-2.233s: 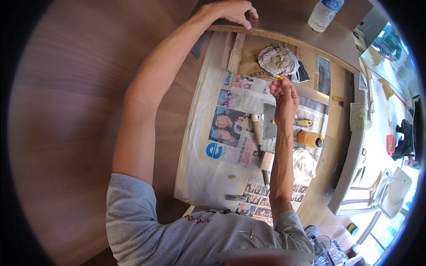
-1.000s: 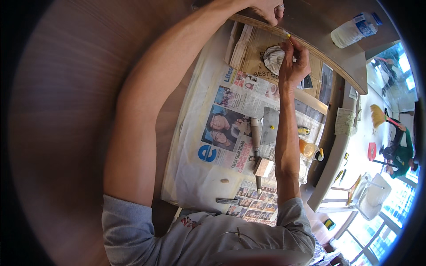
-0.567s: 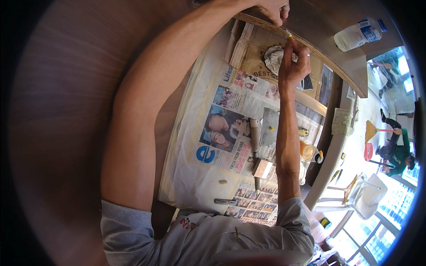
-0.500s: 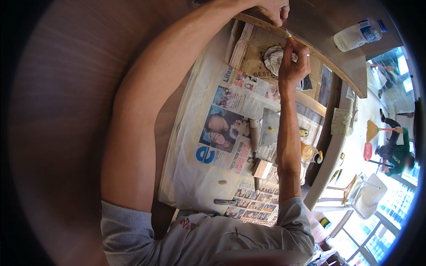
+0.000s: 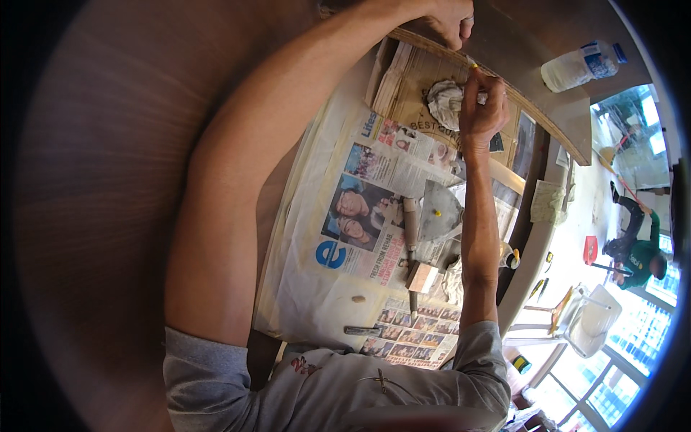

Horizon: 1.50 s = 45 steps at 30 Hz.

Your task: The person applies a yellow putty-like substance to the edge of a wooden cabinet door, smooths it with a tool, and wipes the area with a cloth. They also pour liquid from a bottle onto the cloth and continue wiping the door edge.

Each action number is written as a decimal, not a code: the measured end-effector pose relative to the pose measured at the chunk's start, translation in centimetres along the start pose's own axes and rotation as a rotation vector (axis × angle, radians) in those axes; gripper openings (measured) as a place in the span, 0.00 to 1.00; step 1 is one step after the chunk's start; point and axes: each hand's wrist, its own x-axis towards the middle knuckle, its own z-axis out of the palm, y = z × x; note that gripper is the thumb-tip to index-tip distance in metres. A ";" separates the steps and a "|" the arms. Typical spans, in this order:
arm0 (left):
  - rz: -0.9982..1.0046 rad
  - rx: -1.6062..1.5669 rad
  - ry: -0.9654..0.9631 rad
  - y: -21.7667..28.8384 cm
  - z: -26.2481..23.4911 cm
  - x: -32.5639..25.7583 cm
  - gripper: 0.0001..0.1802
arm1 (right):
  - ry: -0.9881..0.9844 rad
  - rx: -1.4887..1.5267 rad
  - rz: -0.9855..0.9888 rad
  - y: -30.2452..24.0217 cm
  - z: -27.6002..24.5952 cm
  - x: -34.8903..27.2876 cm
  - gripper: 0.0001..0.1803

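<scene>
My left hand [image 5: 453, 21] is at the top, with curled fingers pressed down at the narrow edge of a brown board [image 5: 529, 104]. Whatever those fingers may hold is hidden. Just below it, my right hand [image 5: 484, 111] is closed in a pinch on a thin stick with a yellow and white tip [image 5: 472, 64]. The stick's tip is at the board's edge; its exact kind is too small to tell. Under the right hand lies a crumpled white cloth [image 5: 444, 102] on flattened cardboard [image 5: 414, 83].
Newspaper [image 5: 306, 295] covers the work surface, bearing a grey plate [image 5: 440, 210], a wooden block [image 5: 422, 276] and a dark bar [image 5: 362, 331]. A plastic bottle [image 5: 579, 66] lies on the brown surface at upper right. Far right, a person in green [image 5: 640, 252] holds a long pink handle near a chair [image 5: 594, 320].
Both hands have shifted slightly right, staying at the board's edge. The right hand has turned a little around the stick. The person at far right has moved the long handle.
</scene>
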 end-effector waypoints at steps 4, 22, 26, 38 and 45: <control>0.001 -0.001 0.004 0.0 -0.2 0.1 0.23 | 0.004 0.006 -0.020 0.5 0.3 -0.5 0.09; 0.003 -0.012 0.023 0.1 0.1 -0.5 0.23 | -0.051 0.052 0.001 0.8 0.3 -0.5 0.10; -0.001 -0.011 0.033 0.1 0.3 -0.6 0.23 | -0.082 0.073 0.033 0.7 0.3 -0.6 0.09; -0.009 -0.015 0.042 -0.2 0.7 -1.1 0.24 | -0.209 -0.050 0.146 -1.0 -0.6 0.7 0.08; -0.011 -0.029 0.038 -0.2 0.5 -0.5 0.24 | -0.203 -0.080 0.121 -1.4 -0.9 0.9 0.06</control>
